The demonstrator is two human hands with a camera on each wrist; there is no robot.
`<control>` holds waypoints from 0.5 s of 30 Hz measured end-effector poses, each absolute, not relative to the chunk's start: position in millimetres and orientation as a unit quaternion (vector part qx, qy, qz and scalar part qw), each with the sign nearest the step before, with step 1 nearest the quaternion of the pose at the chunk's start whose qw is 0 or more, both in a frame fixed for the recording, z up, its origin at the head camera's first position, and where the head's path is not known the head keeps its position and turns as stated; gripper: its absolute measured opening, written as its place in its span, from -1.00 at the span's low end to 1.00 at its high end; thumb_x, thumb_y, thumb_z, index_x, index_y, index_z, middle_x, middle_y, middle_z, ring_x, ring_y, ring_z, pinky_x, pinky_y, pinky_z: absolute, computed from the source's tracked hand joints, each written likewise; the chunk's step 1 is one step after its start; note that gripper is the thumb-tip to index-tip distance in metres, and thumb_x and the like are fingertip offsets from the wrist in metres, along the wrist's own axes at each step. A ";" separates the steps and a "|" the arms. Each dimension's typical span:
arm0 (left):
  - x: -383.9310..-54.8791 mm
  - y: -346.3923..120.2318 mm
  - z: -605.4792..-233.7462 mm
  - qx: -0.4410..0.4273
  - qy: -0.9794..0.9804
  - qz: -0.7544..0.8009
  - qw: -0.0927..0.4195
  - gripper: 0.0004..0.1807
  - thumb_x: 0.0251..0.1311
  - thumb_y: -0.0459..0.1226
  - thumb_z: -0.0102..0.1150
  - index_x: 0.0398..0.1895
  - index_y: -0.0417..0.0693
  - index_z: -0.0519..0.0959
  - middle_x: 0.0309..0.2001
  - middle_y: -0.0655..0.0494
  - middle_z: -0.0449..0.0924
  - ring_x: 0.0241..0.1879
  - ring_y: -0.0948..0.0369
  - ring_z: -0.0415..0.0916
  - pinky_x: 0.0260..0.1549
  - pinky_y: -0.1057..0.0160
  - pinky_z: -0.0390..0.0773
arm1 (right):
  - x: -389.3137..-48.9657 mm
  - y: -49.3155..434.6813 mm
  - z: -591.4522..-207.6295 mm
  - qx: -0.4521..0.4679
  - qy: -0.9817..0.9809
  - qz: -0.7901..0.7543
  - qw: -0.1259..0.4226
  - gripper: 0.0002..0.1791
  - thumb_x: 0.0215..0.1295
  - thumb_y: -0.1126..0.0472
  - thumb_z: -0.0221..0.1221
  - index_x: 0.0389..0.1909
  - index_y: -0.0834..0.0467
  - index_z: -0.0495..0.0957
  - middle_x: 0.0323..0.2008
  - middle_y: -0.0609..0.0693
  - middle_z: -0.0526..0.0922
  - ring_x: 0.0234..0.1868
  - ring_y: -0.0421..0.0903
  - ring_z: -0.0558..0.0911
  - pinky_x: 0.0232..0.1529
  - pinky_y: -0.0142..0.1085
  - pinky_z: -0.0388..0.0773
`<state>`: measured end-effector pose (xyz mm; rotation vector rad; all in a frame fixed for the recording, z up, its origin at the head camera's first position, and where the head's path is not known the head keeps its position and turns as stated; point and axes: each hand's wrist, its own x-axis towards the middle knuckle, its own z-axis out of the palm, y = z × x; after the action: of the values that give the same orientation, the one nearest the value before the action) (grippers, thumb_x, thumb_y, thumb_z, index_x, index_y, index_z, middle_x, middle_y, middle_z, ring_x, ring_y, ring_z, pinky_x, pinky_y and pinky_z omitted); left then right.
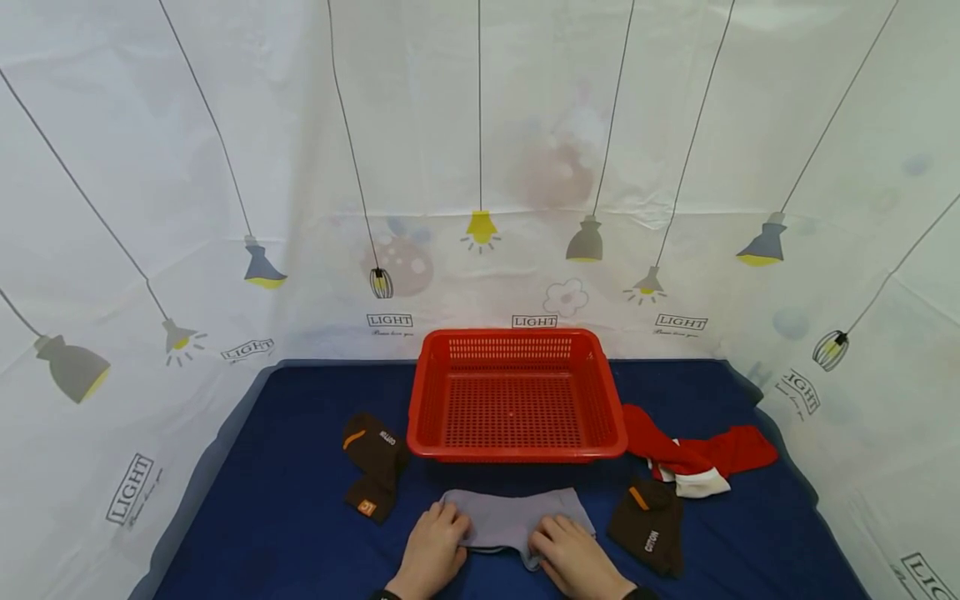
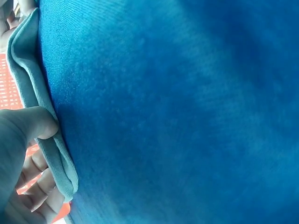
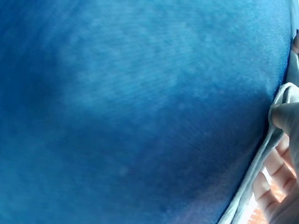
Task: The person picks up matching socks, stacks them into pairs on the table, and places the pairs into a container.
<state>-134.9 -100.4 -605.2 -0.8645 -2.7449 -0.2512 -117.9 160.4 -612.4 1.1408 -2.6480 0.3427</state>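
Note:
A pair of grey socks [image 1: 510, 517], one layer over the other, lies crosswise on the blue cloth in front of the basket. My left hand [image 1: 433, 546] pinches its left part; the left wrist view shows the thumb [image 2: 44, 122] on the near edge and the fingers behind the layers. Toward the right end, my right hand [image 1: 573, 557] pinches the near edge, which bulges a little there. In the right wrist view the right thumb [image 3: 286, 116] presses on the grey fabric [image 3: 250, 186], with fingers on its far side.
Behind the socks stands a red plastic basket [image 1: 517, 454]. An unfolded brown sock pair [image 1: 378, 467] lies left, a folded brown sock bundle [image 1: 648, 529] right. Red and white socks [image 1: 697, 454] lie beyond that bundle. A printed white curtain [image 1: 480, 275] encloses the blue surface [image 1: 300, 500].

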 end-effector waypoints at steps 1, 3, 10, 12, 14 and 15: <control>-135.0 -100.1 -605.3 -0.298 -0.942 -0.085 0.129 -0.73 -0.36 -0.26 0.39 -0.59 0.12 0.44 -0.50 0.22 0.31 -0.47 0.21 0.28 -0.50 0.28 0.29 | -118.0 159.9 -612.3 0.391 -0.905 0.117 0.123 -0.76 -0.05 0.20 0.31 -0.38 -0.07 0.46 -0.37 -0.19 0.39 -0.36 -0.23 0.38 -0.37 -0.37 0.35; -135.8 -99.8 -606.4 -0.301 -0.940 -0.079 0.138 -0.74 -0.36 -0.26 0.37 -0.62 0.12 0.42 -0.52 0.22 0.31 -0.48 0.21 0.28 -0.51 0.28 0.29 | -118.5 158.7 -612.2 0.393 -0.902 0.118 0.133 -0.80 0.00 0.20 0.29 -0.40 -0.06 0.46 -0.39 -0.19 0.39 -0.37 -0.24 0.39 -0.38 -0.38 0.34; -140.2 -98.8 -608.5 -0.311 -0.933 -0.045 0.174 -0.76 -0.41 -0.22 0.34 -0.67 0.10 0.42 -0.58 0.23 0.37 -0.49 0.21 0.31 -0.53 0.28 0.29 | -119.8 156.4 -608.5 0.401 -0.895 0.109 0.163 -0.88 0.10 0.20 0.21 -0.45 -0.02 0.43 -0.45 -0.20 0.37 -0.41 -0.27 0.37 -0.36 -0.37 0.37; -140.8 -99.2 -607.8 -0.315 -0.932 -0.037 0.174 -0.75 -0.41 -0.21 0.35 -0.68 0.09 0.41 -0.59 0.22 0.36 -0.50 0.20 0.31 -0.54 0.29 0.28 | -119.8 156.8 -606.2 0.407 -0.893 0.105 0.162 -0.86 0.09 0.21 0.22 -0.46 -0.02 0.42 -0.47 -0.20 0.36 -0.42 -0.27 0.36 -0.36 -0.37 0.37; -140.7 -100.0 -606.9 -0.317 -0.931 -0.027 0.176 -0.74 -0.42 -0.20 0.35 -0.69 0.09 0.40 -0.59 0.22 0.36 -0.49 0.20 0.32 -0.54 0.29 0.27 | -119.6 157.6 -604.1 0.414 -0.891 0.098 0.162 -0.85 0.07 0.22 0.23 -0.47 -0.02 0.42 -0.48 -0.20 0.35 -0.43 -0.27 0.35 -0.36 -0.37 0.37; -140.4 -100.5 -606.6 -0.319 -0.931 -0.022 0.178 -0.73 -0.43 -0.19 0.35 -0.69 0.09 0.40 -0.59 0.21 0.36 -0.49 0.20 0.32 -0.54 0.29 0.28 | -119.4 158.1 -603.2 0.417 -0.889 0.094 0.162 -0.84 0.06 0.22 0.23 -0.48 -0.01 0.42 -0.49 -0.19 0.34 -0.44 -0.27 0.34 -0.37 -0.37 0.36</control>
<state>-140.4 -100.5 -606.6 -0.9015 -2.6339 -0.0609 -119.4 158.1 -603.2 1.1891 -2.5379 0.2682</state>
